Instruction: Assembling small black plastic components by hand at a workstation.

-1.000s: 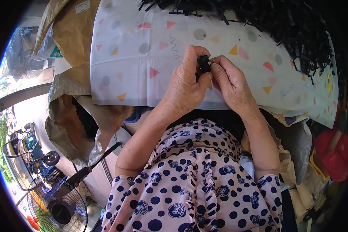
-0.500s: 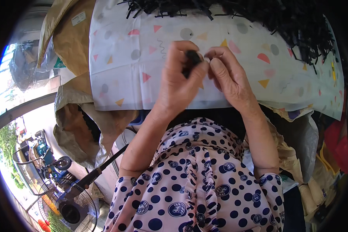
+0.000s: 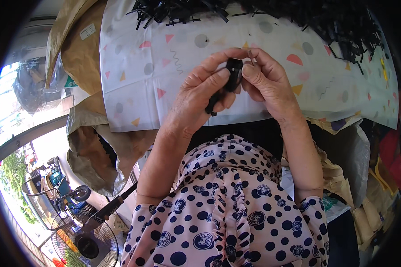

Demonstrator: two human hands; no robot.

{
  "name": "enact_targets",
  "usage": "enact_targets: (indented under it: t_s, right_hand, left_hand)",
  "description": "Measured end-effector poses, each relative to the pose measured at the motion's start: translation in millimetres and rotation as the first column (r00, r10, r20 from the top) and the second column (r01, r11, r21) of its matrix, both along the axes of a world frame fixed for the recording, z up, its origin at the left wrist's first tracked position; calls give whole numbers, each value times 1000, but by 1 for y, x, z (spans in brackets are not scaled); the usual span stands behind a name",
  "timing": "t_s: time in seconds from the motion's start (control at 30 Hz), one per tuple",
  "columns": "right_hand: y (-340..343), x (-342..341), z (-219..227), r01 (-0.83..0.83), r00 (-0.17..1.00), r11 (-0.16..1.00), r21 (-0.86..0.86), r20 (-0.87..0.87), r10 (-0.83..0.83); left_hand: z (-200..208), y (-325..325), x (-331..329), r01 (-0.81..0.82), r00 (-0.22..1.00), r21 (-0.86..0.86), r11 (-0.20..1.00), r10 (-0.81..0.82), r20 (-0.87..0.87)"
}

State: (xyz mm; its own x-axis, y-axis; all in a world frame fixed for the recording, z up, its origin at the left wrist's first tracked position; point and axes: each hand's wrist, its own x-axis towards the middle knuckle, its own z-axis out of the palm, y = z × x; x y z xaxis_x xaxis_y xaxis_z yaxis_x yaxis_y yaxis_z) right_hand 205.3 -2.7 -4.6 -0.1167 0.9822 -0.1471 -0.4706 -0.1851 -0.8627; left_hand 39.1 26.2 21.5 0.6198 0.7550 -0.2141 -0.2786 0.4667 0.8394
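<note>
Over the near part of the table, my left hand (image 3: 198, 91) is closed round a black bundle (image 3: 234, 74) of what looks like short strips. Its dark lower end pokes out below the fingers. My right hand (image 3: 269, 84) meets it from the right, fingertips at the bundle's edge. Between that thumb and forefinger a small thin piece (image 3: 250, 56) sticks up; its kind is too small to tell. Farther back lies a large heap of loose black strips (image 3: 316, 20), apart from both hands.
A white cloth with coloured shapes (image 3: 133, 95) covers the table. Brown paper sacks (image 3: 87, 147) hang at the left, and more torn paper and plastic sacks (image 3: 343, 155) stand at the right. A black fan (image 3: 87, 244) is at the lower left. A yellow tool (image 3: 383, 71) lies at the far right.
My left hand has turned, so the black bundle shows more fully between its thumb and fingers. The right hand has stayed close, its thin piece now sticking up. The view has shifted slightly.
</note>
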Motion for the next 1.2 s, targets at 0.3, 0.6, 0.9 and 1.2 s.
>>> enact_targets:
  t_s: [0.3,0.6,0.9,1.2]
  right_hand:
    - [1,-6,0,-70,964,995,72,263,49]
    - [-10,-48,18,15,988,994,-108,156,2]
    - [-4,-62,13,-16,990,994,-108,141,31]
    - [18,-55,-6,-141,924,984,107,370,92]
  left_hand:
    - [-6,-12,-6,26,944,392,920,107,-312]
    - [-9,-18,-19,-73,789,580,812,403,-464]
    - [-15,-15,-21,-113,746,702,703,526,-407]
    - [-15,-6,-29,24,633,864,504,661,-403]
